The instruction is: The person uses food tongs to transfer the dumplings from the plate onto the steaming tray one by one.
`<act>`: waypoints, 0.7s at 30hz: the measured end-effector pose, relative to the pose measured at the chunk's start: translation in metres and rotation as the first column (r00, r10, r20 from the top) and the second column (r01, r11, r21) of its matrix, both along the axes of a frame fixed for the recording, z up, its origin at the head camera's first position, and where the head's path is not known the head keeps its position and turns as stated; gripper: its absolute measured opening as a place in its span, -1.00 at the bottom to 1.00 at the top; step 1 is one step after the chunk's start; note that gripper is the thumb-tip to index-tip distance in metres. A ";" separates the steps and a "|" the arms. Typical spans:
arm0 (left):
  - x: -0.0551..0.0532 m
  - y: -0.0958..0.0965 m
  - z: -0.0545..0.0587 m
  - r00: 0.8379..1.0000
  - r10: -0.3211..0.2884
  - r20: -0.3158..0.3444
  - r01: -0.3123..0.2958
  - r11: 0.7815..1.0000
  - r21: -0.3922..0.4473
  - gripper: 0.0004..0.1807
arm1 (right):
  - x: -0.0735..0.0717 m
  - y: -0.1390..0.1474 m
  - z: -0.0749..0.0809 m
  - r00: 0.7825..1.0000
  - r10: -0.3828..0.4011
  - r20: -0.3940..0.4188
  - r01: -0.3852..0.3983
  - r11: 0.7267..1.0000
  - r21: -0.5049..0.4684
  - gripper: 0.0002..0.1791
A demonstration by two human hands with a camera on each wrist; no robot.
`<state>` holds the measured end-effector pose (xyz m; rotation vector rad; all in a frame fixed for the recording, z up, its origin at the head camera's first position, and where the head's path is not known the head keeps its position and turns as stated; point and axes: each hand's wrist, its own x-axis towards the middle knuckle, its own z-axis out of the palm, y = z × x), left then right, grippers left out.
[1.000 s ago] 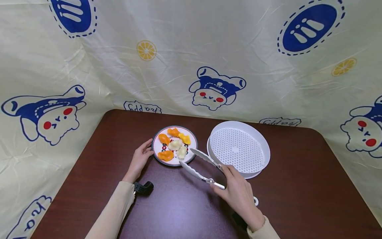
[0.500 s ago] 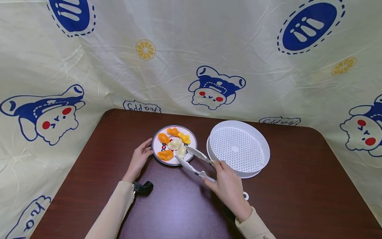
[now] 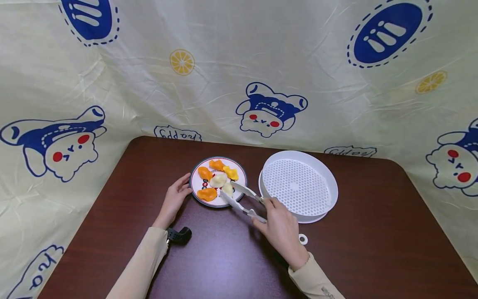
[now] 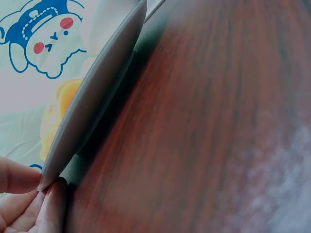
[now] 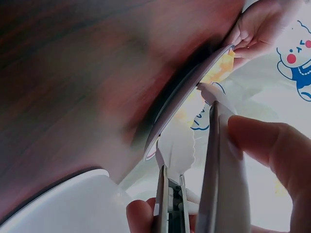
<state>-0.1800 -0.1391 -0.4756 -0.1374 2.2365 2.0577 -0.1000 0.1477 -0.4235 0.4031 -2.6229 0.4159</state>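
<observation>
My left hand pinches the left rim of a round plate, thumb above and fingers beneath, as the left wrist view shows. Orange dumplings, a yellow one and two whitish ones lie on the plate. My right hand grips white tongs, which reach over the plate's lower right. Between the tong tips sits one whitish dumpling, partly hidden by them. The other white dumpling lies just left of it. In the right wrist view, the tong arms stand spread over the plate's edge.
A white round steamer tray with a perforated bottom stands right of the plate, close behind my right hand. The brown table ends at the back against a patterned cloth. A black strap is on my left wrist.
My right hand has moved left and slightly forward with the tongs, bringing their tips around the lower white dumpling, and the tips have drawn closer together. My left hand stays at the plate.
</observation>
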 end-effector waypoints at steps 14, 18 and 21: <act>0.002 0.000 0.001 1.000 0.000 -0.003 0.000 1.000 0.004 -0.43 | -0.015 0.012 -0.003 0.998 0.059 -0.033 -0.058 0.998 0.037 -0.51; 0.002 0.001 0.002 1.000 -0.004 -0.012 0.004 1.000 0.012 -0.43 | -0.019 0.024 0.000 0.994 0.102 -0.043 -0.101 0.994 0.040 -0.47; 0.001 0.001 0.001 1.000 -0.002 -0.014 0.002 1.000 0.007 -0.43 | -0.024 0.033 0.004 0.989 0.143 -0.040 -0.141 0.989 0.035 -0.45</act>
